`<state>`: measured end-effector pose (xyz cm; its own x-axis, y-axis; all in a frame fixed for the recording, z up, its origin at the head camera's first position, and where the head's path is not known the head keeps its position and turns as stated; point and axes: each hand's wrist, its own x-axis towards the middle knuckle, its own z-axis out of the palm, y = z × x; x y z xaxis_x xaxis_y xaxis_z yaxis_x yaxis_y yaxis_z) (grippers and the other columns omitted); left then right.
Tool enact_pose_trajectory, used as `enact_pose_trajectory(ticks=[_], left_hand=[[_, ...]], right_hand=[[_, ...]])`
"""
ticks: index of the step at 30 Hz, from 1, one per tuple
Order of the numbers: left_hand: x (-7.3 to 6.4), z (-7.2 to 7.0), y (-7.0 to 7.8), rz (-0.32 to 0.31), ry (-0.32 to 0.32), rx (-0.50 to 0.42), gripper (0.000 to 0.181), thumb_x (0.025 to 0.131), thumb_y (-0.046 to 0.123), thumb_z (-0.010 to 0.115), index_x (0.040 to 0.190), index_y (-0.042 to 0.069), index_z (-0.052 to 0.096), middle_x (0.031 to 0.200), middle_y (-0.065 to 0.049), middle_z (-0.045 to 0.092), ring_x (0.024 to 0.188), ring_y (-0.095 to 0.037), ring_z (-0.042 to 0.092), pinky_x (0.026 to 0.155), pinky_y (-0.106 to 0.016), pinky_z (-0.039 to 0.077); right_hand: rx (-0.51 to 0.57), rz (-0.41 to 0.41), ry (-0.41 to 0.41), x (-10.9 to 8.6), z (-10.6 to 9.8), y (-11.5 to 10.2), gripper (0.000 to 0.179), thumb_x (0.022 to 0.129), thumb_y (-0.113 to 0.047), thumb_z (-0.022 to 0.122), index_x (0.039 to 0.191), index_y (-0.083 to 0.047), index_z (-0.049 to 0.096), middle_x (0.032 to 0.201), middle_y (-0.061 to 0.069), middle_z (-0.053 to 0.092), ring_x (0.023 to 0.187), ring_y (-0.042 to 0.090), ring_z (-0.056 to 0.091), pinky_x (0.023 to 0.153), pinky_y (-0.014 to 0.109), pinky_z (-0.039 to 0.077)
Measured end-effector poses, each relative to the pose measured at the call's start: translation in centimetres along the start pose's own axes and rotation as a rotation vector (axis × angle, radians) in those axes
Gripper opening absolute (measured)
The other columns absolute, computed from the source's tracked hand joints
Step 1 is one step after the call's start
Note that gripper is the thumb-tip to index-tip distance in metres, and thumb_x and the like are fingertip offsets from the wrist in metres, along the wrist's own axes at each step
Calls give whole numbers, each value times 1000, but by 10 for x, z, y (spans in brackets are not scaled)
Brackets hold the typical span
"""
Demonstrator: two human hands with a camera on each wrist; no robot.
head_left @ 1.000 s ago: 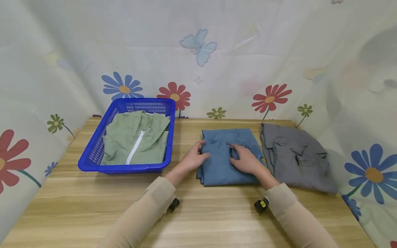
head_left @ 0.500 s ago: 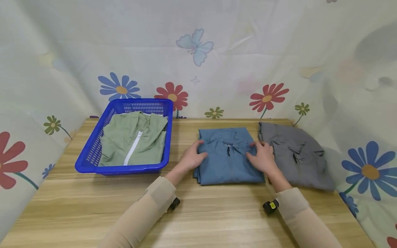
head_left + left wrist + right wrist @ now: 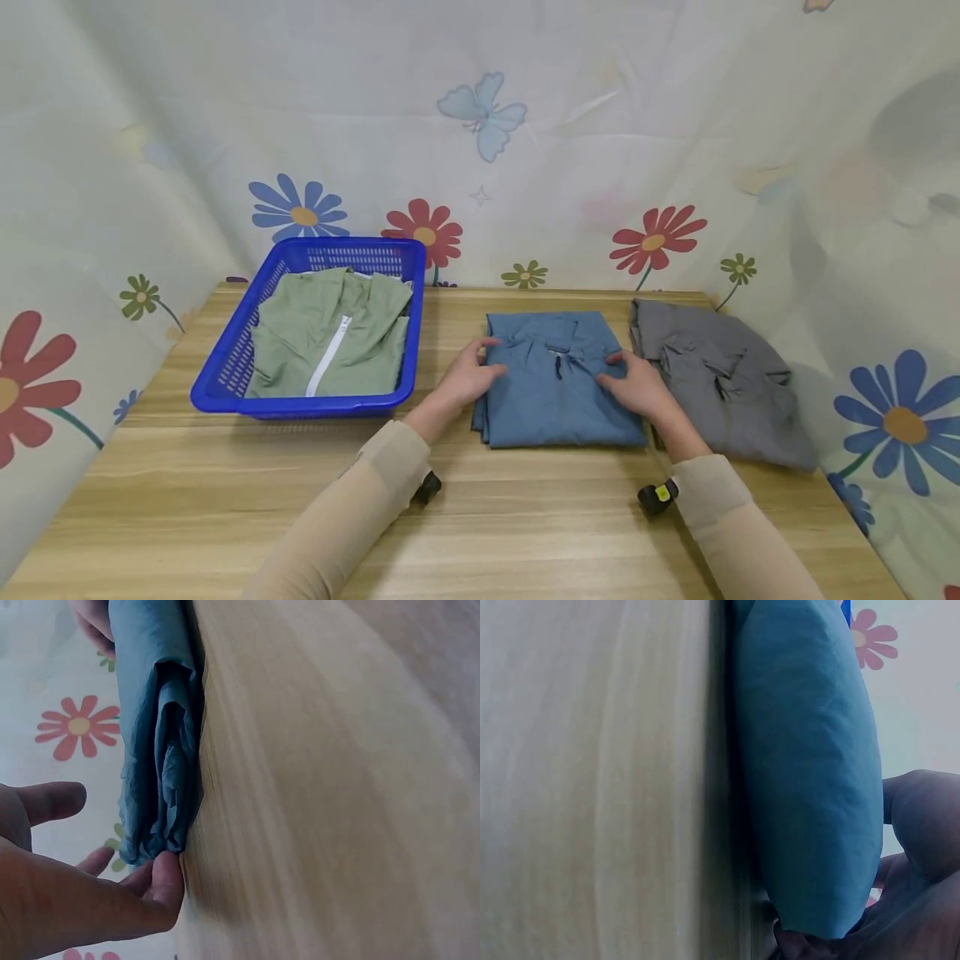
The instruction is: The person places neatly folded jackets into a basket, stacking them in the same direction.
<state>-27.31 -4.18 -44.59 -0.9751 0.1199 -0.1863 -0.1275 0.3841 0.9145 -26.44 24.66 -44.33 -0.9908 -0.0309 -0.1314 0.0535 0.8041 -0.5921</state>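
Note:
A folded blue jacket (image 3: pixel 558 408) with a dark zip pull lies on the wooden table, between my two hands. At its left edge is my left hand (image 3: pixel 468 375); in the left wrist view its fingertips (image 3: pixel 169 877) touch the end of the folded layers low by the table, and the thumb (image 3: pixel 56 802) stays apart from the cloth. My right hand (image 3: pixel 637 383) rests at the jacket's right edge. In the right wrist view its fingers are partly hidden by the blue cloth (image 3: pixel 806 765), low at the table, with the thumb (image 3: pixel 926 817) off the cloth.
A blue plastic basket (image 3: pixel 198 392) stands on the left, holding a folded green jacket (image 3: pixel 367 358) with a white zip. Close to the blue jacket on the right lies a folded grey jacket (image 3: pixel 750 417). A flower-printed curtain (image 3: pixel 570 167) borders the table's back and sides.
My right hand has moved right, from the top of the blue jacket to its right edge. The left hand has stayed at the left edge.

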Motion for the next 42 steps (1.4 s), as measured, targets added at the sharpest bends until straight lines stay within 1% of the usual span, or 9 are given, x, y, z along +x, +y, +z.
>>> enact_pose_trajectory(ticks=[12,18,21,26,29,31,33,37,42], left_hand=[[4,-3,0,-18,34,-142,57,97,14,69,150,14,48,137,-21,56,123,-32,56,103,-49,45],[4,-7,-3,21,18,-147,54,95,9,70,146,13,54,155,-17,44,129,-31,53,107,-47,42],[4,-9,-6,32,6,-125,45,93,6,70,137,13,62,155,-13,44,116,-27,55,99,-41,44],[3,-12,-10,19,-14,-90,40,90,-1,70,128,11,68,147,-11,51,93,-22,52,78,-32,41],[2,-13,-11,20,-18,-69,42,88,-4,70,127,10,69,143,-13,54,96,-22,53,76,-31,43],[3,-13,-11,25,-17,-53,42,87,-4,71,126,10,70,138,-14,56,100,-24,54,77,-32,45],[3,-13,-12,30,-15,-36,42,86,-3,73,126,9,71,135,-14,58,106,-25,54,82,-34,47],[4,-13,-11,27,-11,-22,41,85,-3,75,125,7,72,132,-15,59,116,-29,54,92,-40,48],[2,-12,-10,28,7,-15,40,84,-4,75,123,5,74,129,-15,60,118,-29,52,98,-42,46]], right_hand=[[182,70,-19,8,-1,4,41,101,-19,63,134,3,54,154,31,37,143,47,32,112,59,33],[189,68,-58,6,-6,5,40,100,-17,59,136,1,53,156,31,34,143,46,33,111,59,33],[197,45,-85,5,-9,10,39,100,-14,57,136,1,55,156,32,33,140,45,34,108,58,35],[214,1,-131,5,-15,18,40,97,-8,59,136,0,58,150,30,39,117,38,43,89,46,39],[228,-9,-155,5,-17,20,43,95,-6,62,138,-2,58,114,23,56,86,30,49,73,39,40],[245,-16,-165,4,-19,22,46,94,-5,64,139,-1,58,91,13,51,67,22,45,64,35,38],[264,-21,-173,4,-21,24,48,94,-4,66,141,-2,57,83,8,46,54,16,38,58,33,39],[298,-41,-180,2,-22,27,51,93,-5,70,141,-1,57,109,18,56,51,13,38,55,33,42],[329,-57,-187,-1,-23,28,51,93,-7,72,142,-2,58,142,30,45,55,14,38,54,33,44]])
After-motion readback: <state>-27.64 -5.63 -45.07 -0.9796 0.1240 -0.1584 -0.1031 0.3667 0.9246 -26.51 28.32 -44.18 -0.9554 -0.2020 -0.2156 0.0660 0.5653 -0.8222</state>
